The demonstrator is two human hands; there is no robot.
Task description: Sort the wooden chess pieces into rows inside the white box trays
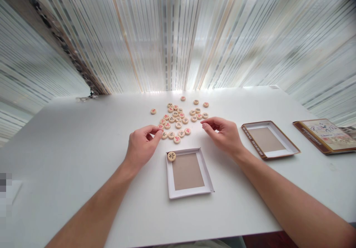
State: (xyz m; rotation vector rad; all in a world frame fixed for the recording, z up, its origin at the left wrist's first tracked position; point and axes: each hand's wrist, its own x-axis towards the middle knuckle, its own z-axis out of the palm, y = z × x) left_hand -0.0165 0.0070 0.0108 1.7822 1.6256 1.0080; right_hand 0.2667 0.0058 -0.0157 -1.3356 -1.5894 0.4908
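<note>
Round wooden xiangqi pieces with red or black characters lie loosely grouped on the white table. My left hand is at the group's near left edge, its thumb and forefinger drawn together. Its fingertips are beside a red-marked piece; whether anything is pinched is hidden. To the right of the group, my right hand has its thumb and forefinger slightly apart, with no piece visible between them. Between my forearms lies a shallow white-walled box tray. One larger black-marked piece rests at its far left corner.
A second shallow box half with brown edges lies beyond my right forearm. Farther right is a flat printed box or board. A striped curtain hangs behind the table. Another white item is at the left edge.
</note>
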